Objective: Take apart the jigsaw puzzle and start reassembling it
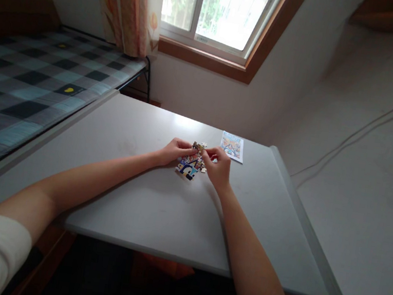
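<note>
A small, partly joined jigsaw puzzle (188, 170) with a blue cartoon face lies on the grey-white table, in front of and between my hands. My left hand (176, 151) comes in from the left, thumb and fingers closed on the puzzle pieces (199, 146) at its far side. From the right, my right hand (219, 168) pinches at the same pieces, with its fingertips close to the left thumb. The fingers cover part of the puzzle, and the exact outline of the held pieces is too small to make out.
A printed picture sheet (232, 147) lies flat beyond my right hand. The table (143, 208) has raised side edges. A bed with a checked mattress (44, 75) stands at the left, a curtain (128, 9) and window behind. A cable (349, 138) runs along the right wall.
</note>
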The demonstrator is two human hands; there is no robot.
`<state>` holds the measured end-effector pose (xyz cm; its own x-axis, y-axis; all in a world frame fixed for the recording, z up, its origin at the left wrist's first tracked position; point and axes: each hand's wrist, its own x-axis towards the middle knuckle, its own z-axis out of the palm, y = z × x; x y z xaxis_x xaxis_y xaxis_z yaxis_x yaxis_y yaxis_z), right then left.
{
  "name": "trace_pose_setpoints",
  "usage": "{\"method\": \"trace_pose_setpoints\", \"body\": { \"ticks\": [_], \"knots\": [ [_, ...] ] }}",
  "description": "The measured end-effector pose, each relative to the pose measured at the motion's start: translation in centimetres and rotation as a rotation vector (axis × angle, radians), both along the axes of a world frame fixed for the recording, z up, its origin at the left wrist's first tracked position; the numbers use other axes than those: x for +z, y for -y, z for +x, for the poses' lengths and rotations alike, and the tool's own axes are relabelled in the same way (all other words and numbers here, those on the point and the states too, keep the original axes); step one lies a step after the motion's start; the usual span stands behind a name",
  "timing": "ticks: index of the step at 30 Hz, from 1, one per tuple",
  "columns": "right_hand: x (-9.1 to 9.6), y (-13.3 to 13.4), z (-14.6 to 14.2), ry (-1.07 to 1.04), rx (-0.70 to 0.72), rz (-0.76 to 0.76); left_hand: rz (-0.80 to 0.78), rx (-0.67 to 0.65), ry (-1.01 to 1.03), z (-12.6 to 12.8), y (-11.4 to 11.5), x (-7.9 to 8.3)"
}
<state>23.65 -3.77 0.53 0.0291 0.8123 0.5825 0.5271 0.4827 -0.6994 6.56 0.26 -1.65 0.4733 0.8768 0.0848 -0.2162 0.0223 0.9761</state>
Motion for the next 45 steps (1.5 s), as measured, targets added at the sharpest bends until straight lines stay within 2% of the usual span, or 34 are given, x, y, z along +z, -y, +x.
{"method": "trace_pose_setpoints", "body": {
  "ticks": [3,6,10,17,24,30,39,45],
  "knots": [
    [-0.34,-0.32,-0.23,-0.220,0.021,-0.182,0.006,-0.013,-0.016,-0.02,-0.02,-0.01],
    [-0.45,-0.47,-0.29,-0.329,0.037,-0.255,0.011,-0.022,-0.022,0.00,-0.04,-0.05],
    [-0.32,-0.44,-0.21,-0.336,0.055,-0.257,0.000,-0.026,-0.025,0.06,-0.02,-0.07],
    [-0.14,-0.43,0.20,-0.170,0.030,-0.182,-0.004,-0.044,-0.030,0.03,0.18,0.13],
    [-0.27,-0.59,0.14,-0.186,0.149,-0.277,0.173,-0.154,-0.199,-0.11,0.32,0.29],
    [-0.26,-0.43,-0.08,-0.405,0.163,-0.455,0.256,-0.179,-0.267,-0.23,0.17,0.17],
    [-0.74,-0.61,-0.01,-0.621,0.242,-0.687,0.278,-0.217,-0.272,-0.31,0.35,0.30],
    [-0.55,-0.52,-0.33,-0.710,0.217,-0.685,0.267,-0.175,-0.283,-0.26,0.25,0.35]
  ]
}}
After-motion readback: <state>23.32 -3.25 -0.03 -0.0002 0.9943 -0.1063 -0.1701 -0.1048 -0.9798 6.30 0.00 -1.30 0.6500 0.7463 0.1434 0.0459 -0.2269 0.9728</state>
